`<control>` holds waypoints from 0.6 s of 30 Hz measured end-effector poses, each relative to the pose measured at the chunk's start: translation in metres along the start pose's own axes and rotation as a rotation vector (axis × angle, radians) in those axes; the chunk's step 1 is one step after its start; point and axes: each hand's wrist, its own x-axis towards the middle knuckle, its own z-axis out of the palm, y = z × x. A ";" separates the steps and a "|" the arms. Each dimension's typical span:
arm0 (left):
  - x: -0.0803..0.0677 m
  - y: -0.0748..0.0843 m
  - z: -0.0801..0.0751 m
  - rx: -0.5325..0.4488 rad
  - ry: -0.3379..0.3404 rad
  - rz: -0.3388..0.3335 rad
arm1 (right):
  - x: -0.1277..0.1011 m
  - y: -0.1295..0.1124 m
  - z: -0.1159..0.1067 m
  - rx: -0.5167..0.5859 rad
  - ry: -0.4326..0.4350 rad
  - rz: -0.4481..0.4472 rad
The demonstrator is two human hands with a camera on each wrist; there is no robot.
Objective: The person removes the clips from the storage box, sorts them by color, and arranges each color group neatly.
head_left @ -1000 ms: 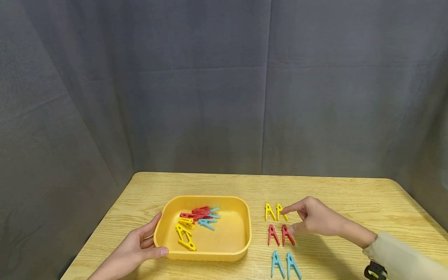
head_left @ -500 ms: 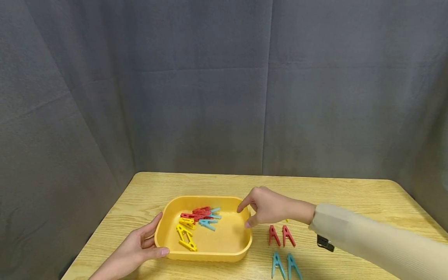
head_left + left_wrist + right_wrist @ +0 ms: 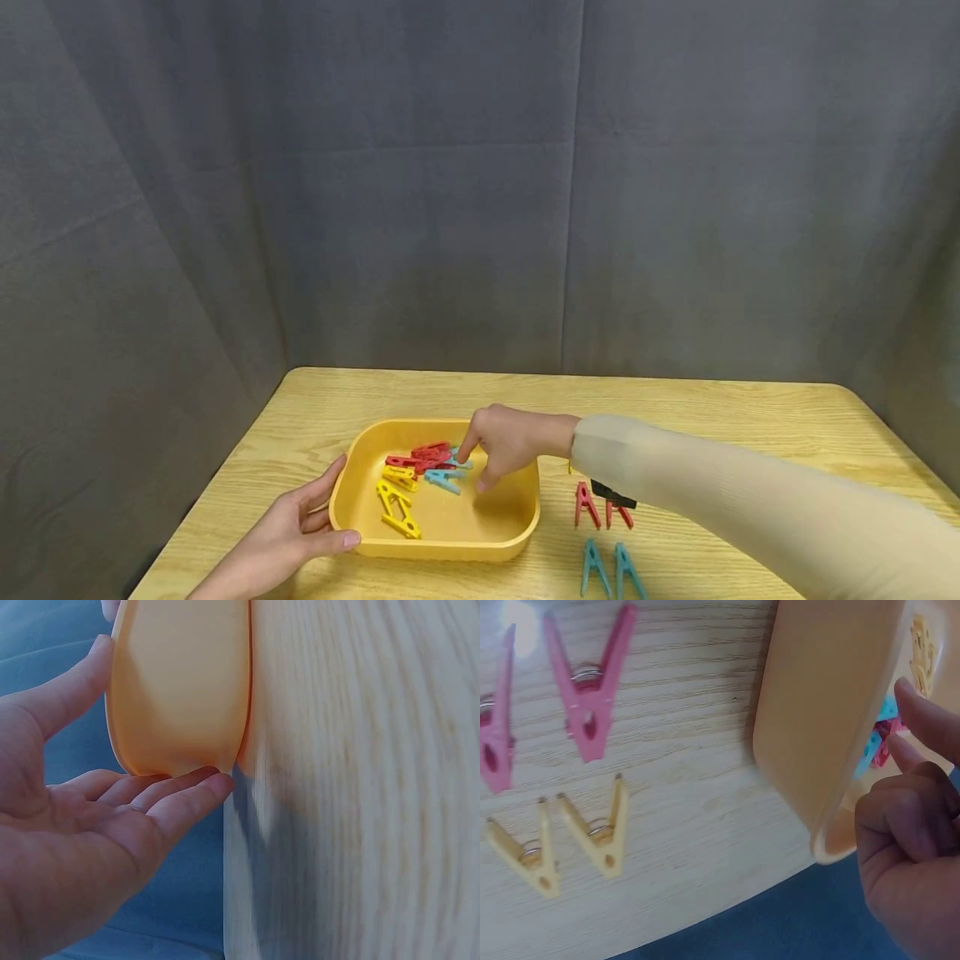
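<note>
A yellow plastic bin (image 3: pixel 442 521) stands on the table, with yellow, red and blue clothespins lying in its left half. My left hand (image 3: pixel 288 529) steadies the bin's left end, fingers laid along the outer wall and thumb at the near corner. Inside the bin, my right hand (image 3: pixel 504 446) holds nothing; its index fingertip is right at a blue clothespin (image 3: pixel 459 461) near the red ones (image 3: pixel 431 457). Thumb and index are apart, and the other fingers are tucked in. Another blue clothespin (image 3: pixel 444 477) lies just in front, beside yellow clothespins (image 3: pixel 401 525).
Right of the bin, two red (image 3: pixel 582 492) and two blue clothespins (image 3: pixel 592 550) lie in paired rows on the wooden table (image 3: pixel 750 404). My right sleeve (image 3: pixel 697 467) mostly hides two yellow clothespins (image 3: pixel 620 817), which the right wrist view shows. A grey curtain (image 3: pixel 465 208) hangs behind.
My right hand has moved left from beside the yellow clothespins on the table, over the bin's right rim, to the clothespins inside. My left hand stays in place on the bin.
</note>
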 end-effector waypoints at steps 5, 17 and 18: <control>0.000 0.001 0.001 -0.007 -0.015 0.019 | 0.009 -0.004 0.006 -0.013 -0.024 0.076; 0.000 0.000 0.003 0.005 -0.011 0.023 | 0.013 -0.006 0.017 -0.017 -0.051 0.140; 0.000 0.000 0.003 0.009 -0.008 0.020 | 0.012 -0.006 0.019 -0.019 -0.049 0.127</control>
